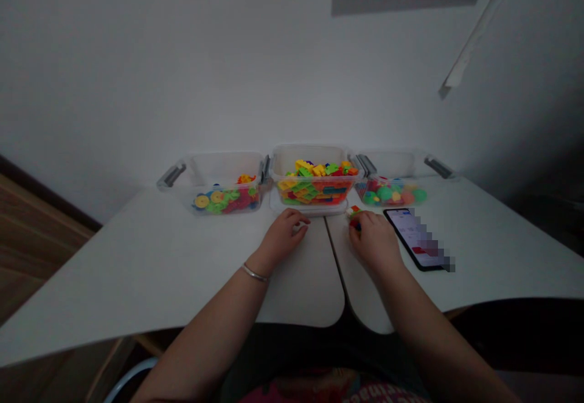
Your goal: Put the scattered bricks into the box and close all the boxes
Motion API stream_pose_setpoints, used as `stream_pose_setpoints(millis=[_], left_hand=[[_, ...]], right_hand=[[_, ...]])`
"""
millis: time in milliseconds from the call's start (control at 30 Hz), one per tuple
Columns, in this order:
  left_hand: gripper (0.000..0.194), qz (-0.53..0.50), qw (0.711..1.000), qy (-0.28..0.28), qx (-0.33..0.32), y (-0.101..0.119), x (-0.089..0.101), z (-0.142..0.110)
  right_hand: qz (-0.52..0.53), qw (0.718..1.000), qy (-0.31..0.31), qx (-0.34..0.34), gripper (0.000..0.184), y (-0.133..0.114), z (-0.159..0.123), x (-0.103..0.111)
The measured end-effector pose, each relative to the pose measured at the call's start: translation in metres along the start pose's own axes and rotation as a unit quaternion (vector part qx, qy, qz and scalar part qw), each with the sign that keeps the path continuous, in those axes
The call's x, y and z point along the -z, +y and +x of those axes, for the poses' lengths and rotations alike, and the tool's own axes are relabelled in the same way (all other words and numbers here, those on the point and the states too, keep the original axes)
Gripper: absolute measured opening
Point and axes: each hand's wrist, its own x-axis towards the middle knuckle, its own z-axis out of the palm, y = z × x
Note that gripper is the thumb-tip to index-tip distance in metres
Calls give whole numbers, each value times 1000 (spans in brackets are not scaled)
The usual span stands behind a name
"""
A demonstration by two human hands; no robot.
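Pinching a small cluster of red, white and green plastic bricks (354, 217) in a narrow grip, the right hand (371, 242) sits just in front of a clear plastic bin of multicoloured bricks (310, 161), beside a black smartphone (417, 239) on a white table (137, 257); the left hand (283, 239) rests on the tabletop near that bin, fingers loosely curled with nothing showing between them, while a clear plastic bin of coloured gears (219, 169) stands farther left
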Motion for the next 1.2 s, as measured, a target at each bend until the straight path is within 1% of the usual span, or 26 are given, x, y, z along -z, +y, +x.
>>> stream_pose_setpoints(millis=[133, 267, 433, 533, 633, 733, 900, 967, 1033, 1100, 1200], left_hand=[[15, 5, 1000, -5, -1, 1, 1, 1], [15, 11, 1000, -1, -9, 0, 1, 1], [15, 7, 1000, -4, -8, 1, 2, 1], [15, 10, 1000, -4, -12, 3, 2, 0], [16, 16, 1000, -13, -10, 3, 2, 0], [16, 14, 999, -34, -3, 4, 0, 0], [17, -62, 991, -117, -5, 12, 0, -1], [17, -80, 988, -131, 3, 17, 1, -1], [16, -87, 987, -131, 15, 19, 1, -1], [14, -97, 987, -129, 22, 20, 1, -1], [17, -131, 982, -131, 18, 20, 0, 0]], right_hand=[[-24, 1000, -13, -12, 24, 1, -9, -4], [-23, 999, -24, -17, 31, 4, -10, -8], [-36, 998, -50, -20, 27, 3, -9, -5], [-25, 998, -55, -11, 25, 1, -8, -4], [4, 999, -46, 13, 23, -1, -7, -4], [61, 996, -50, 45, 21, -5, -6, -4], [165, 979, -70, 98, 19, -22, -9, -2], [201, 970, -67, 117, 16, -30, -11, -1], [221, 966, -58, 124, 13, -35, -12, 0], [227, 966, -52, 116, 11, -39, -12, 1], [231, 966, -60, 99, 11, -42, -11, 2]])
